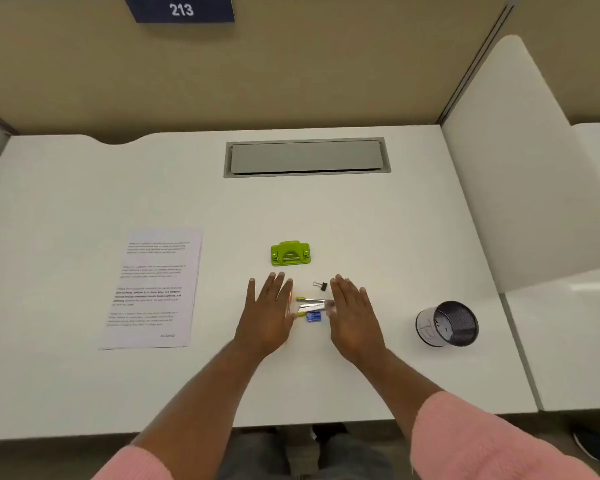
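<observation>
- I am laying my left hand [267,313] and right hand [354,315] flat on the white desk [395,237], fingers straight, gripping nothing.
- A small stapler [314,304] is lying between them.
- I am judging it light, rigid and slick, best pinched along its long sides.

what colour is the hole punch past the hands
Lime green; the small plastic hole punch shows best in the head view.

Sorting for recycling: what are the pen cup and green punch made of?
Cup: likely dark metal mesh, matte; its fine grid is visible. Green punch: probably moulded plastic, slightly glossy, uniformly bright; inner parts hidden.
</observation>
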The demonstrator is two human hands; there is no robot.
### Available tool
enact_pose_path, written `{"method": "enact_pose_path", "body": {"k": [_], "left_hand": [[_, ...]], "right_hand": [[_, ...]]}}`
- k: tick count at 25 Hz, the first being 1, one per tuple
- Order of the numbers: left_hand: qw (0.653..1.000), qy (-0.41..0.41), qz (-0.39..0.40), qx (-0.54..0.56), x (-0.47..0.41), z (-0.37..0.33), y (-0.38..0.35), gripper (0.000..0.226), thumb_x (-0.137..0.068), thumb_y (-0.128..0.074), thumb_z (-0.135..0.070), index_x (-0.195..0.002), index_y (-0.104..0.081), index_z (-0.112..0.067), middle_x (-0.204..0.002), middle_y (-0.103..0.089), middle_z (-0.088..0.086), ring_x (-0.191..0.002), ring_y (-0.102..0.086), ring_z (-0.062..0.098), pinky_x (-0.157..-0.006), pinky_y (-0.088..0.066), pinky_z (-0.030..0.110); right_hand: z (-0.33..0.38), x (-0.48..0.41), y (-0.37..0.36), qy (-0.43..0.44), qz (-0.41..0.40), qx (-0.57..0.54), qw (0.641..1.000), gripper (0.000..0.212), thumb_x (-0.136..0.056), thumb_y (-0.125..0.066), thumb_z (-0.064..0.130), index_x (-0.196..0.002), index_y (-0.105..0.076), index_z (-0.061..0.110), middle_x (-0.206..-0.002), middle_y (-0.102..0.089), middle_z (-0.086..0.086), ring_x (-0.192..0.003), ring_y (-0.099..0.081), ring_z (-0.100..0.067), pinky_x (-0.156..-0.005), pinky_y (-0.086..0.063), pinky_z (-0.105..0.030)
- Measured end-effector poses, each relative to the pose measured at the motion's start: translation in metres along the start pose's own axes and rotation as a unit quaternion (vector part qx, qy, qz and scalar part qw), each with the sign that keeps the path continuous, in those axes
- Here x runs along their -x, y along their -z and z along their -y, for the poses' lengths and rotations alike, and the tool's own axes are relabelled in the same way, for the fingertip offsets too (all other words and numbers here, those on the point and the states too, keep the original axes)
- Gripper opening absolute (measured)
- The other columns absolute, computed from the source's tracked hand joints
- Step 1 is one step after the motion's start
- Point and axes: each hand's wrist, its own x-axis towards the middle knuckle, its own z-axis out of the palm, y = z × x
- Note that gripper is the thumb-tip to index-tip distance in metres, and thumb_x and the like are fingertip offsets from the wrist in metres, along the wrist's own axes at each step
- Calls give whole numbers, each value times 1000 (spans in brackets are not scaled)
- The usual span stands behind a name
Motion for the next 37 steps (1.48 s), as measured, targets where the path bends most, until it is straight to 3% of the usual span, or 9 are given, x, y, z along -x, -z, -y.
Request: {"method": "enact_pose_path", "body": {"k": [6, 10, 14, 18, 22, 25, 28, 32, 37], "left_hand": [[999, -29, 35, 2, -19, -13, -18, 63, -90, -64, -29, -149, -45, -16, -146, -53, 3, -141, -44, 23, -121, -17, 54], [998, -27, -2, 57, -29, -7, -18, 70, -83, -64, -31, -149, -43, -19, -143, -54, -2, -137, -46, 19, -120, -21, 50], [995, 50, -46, 77, -30, 3, -18, 57, -79, -64, -38, -132, -55, -17, -119, -64, 1, -109, -60, 24, -94, -42, 42], [993, 111, 34, 33, -45, 2, -11, 39, -85, -60, -50, -111, -55, -21, -91, -70, -1, -86, -65, 22, -84, -40, 38], [986, 138, 79, 43, -62, -8, -10, 33, -83, -56, -31, -112, -48, -18, -85, -71, -1, -81, -68, 24, -84, -37, 37], [981, 162, 64, 87, -73, -22, -5, 31, -79, -54, -29, -107, -46, -18, -78, -70, -1, -76, -68, 24, -81, -37, 37], [974, 151, 41, 163, -90, -47, 4, 30, -79, -57, -30, -106, -47, -23, -68, -65, -3, -69, -66, 24, -83, -43, 36], [933, 182, 65, 304, -143, -96, 21, 41, -77, -68, -33, -112, -46, -25, -87, -70, 0, -81, -68, 25, -76, -57, 36], [912, 188, 113, 347, -220, -152, 24, 43, -78, -70, -26, -114, -51, -14, -101, -68, 6, -93, -67, 29, -72, -48, 31]], "right_hand": [[-15, -6, -22, 3, 18, 5, 1000, 58, -88, -61, 4, -144, -50, 12, -142, -56, -6, -136, -48, -25, -119, -30, -47], [-16, -23, -26, 40, 1, -9, 999, 56, -79, -67, 2, -133, -61, 14, -121, -67, -4, -112, -62, -25, -105, -45, -43], [-11, -37, -28, 21, 13, -8, 1000, 51, -74, -72, 0, -123, -68, 14, -104, -71, -2, -92, -66, -24, -87, -50, -36], [-11, -38, -27, -31, 1, -43, 999, 47, -75, -66, -6, -117, -68, 15, -103, -67, 2, -91, -63, -22, -84, -46, -31], [-8, -37, -18, -71, -51, -95, 992, 46, -83, -64, -2, -125, -63, 15, -110, -67, 2, -98, -62, -20, -87, -46, -31], [-15, -46, -5, -148, -97, -138, 975, 46, -86, -62, -2, -129, -61, 16, -114, -65, 1, -102, -61, -21, -89, -47, -32], [-31, -57, 9, -242, -148, -199, 938, 41, -92, -59, 2, -131, -58, 16, -116, -62, 2, -107, -58, -19, -87, -49, -31], [-59, -78, 25, -382, -215, -274, 856, 38, -95, -58, 4, -131, -56, 15, -117, -61, -1, -109, -58, -19, -86, -47, -31], [-101, -107, 42, -536, -255, -340, 729, 39, -92, -60, 1, -130, -58, 9, -120, -62, -7, -111, -62, -27, -84, -47, -31]]}}
